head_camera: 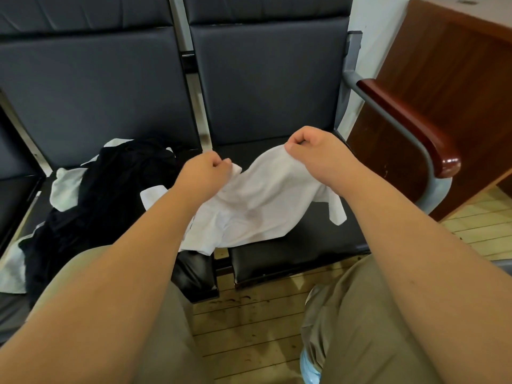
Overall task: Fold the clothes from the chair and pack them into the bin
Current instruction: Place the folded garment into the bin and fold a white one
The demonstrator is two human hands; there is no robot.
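A white garment (260, 200) hangs between my hands above the right seat of a dark padded chair row (277, 79), its lower part draped on the seat cushion. My left hand (206, 173) pinches its left top edge. My right hand (313, 151) grips the right top edge with curled fingers. A heap of black and white clothes (105, 189) lies on the left seat. No bin is in view.
A steel armrest with a reddish wooden pad (410, 128) bounds the right seat. Beyond it stands a brown wooden desk (448, 65). Pale wooden floorboards (249, 328) run beneath the seats. My knees in khaki trousers fill the bottom of the view.
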